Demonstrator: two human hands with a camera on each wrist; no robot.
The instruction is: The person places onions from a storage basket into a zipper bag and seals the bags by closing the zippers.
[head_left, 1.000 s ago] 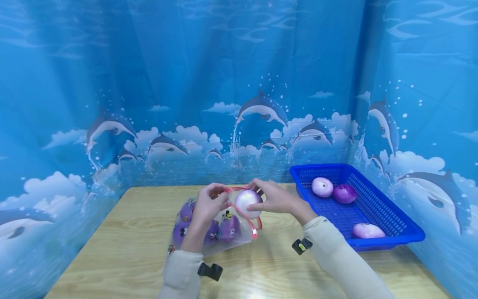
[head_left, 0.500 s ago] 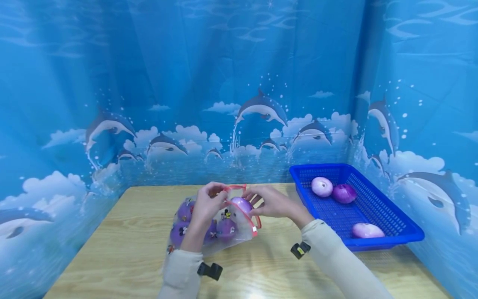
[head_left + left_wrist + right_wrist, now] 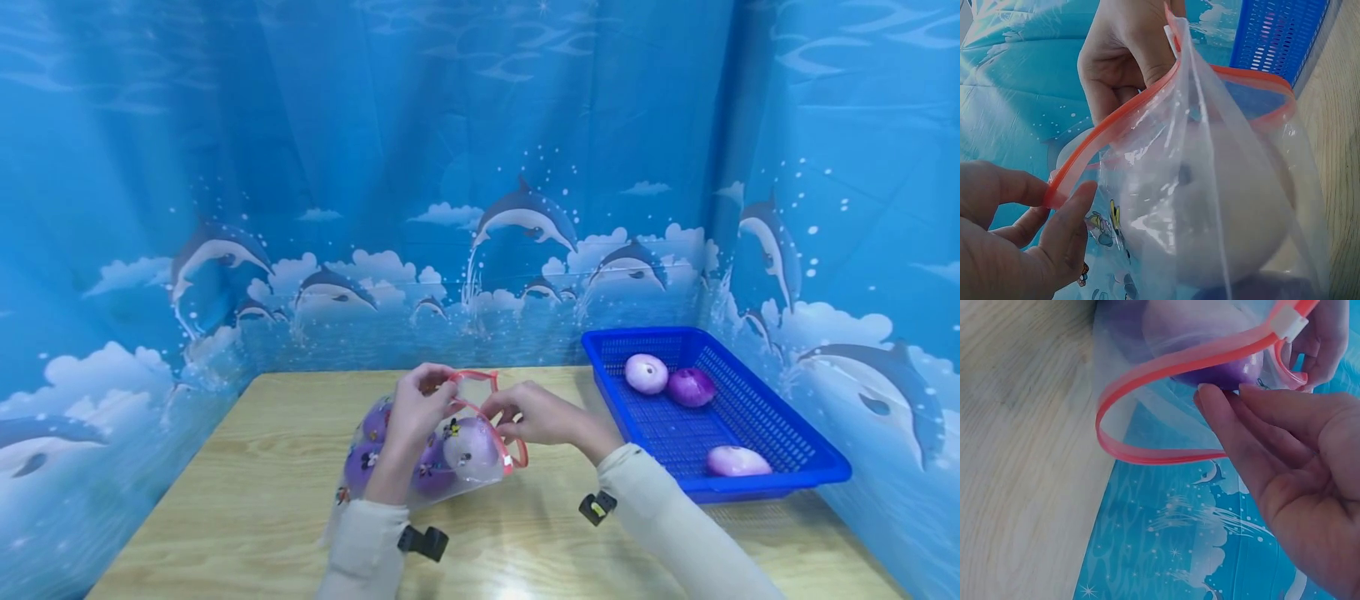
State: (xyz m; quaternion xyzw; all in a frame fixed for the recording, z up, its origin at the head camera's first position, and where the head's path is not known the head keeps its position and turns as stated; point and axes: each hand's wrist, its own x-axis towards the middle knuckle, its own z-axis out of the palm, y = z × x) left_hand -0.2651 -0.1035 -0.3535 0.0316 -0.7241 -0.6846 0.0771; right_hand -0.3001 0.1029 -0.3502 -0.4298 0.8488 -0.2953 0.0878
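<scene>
A clear zip bag (image 3: 480, 477) with a red zip strip and small cartoon prints lies on its side on the table, several purple onions inside. My left hand (image 3: 415, 410) pinches the red edge of its mouth between thumb and fingers, holding that side up. Just inside the opening sits a pale purple onion (image 3: 471, 450), seen large through the plastic in the left wrist view. At the mouth is my right hand (image 3: 534, 412), its fingers loosely bent. In the right wrist view its fingertips (image 3: 1210, 392) are right by the onion's purple underside, not wrapped round it.
On the right stands a blue plastic basket (image 3: 690, 433) holding a pale onion (image 3: 647, 374), a darker purple onion (image 3: 692, 387) and another pale onion (image 3: 738, 461) near its front. The wooden table (image 3: 255, 467) meets a blue dolphin-print curtain (image 3: 420, 208) at the back.
The pale onion, gripped by my right hand at the bag's mouth a second ago, has gone left into the bag, and the right hand has let go. My left hand has stayed on the edge.
</scene>
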